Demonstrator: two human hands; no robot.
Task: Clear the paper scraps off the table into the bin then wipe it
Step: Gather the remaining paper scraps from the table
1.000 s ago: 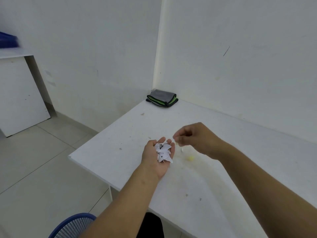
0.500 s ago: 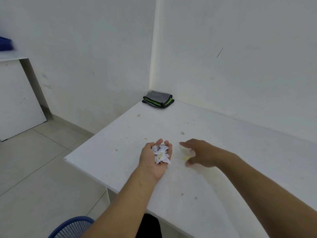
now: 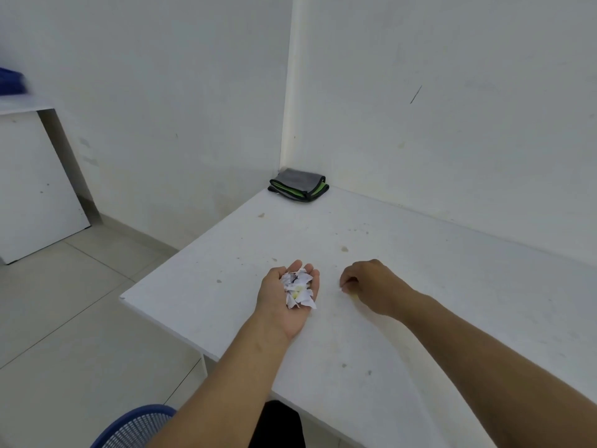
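The bin [image 3: 135,426] sits below the left forearm. The left hand [image 3: 286,299] lies cupped, palm up, cradling scraps [image 3: 298,291]. The right hand [image 3: 371,286] has dropped beside it to pinch a yellowish scrap [image 3: 354,297]; gathering nearly done. The cloth [image 3: 298,189] waits beyond both.

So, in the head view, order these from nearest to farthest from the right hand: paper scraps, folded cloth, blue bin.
From the right hand:
1. Paper scraps, just left, piled in the upturned left hand.
2. Folded cloth, far table corner by the wall.
3. Blue bin, on the floor, lower left.
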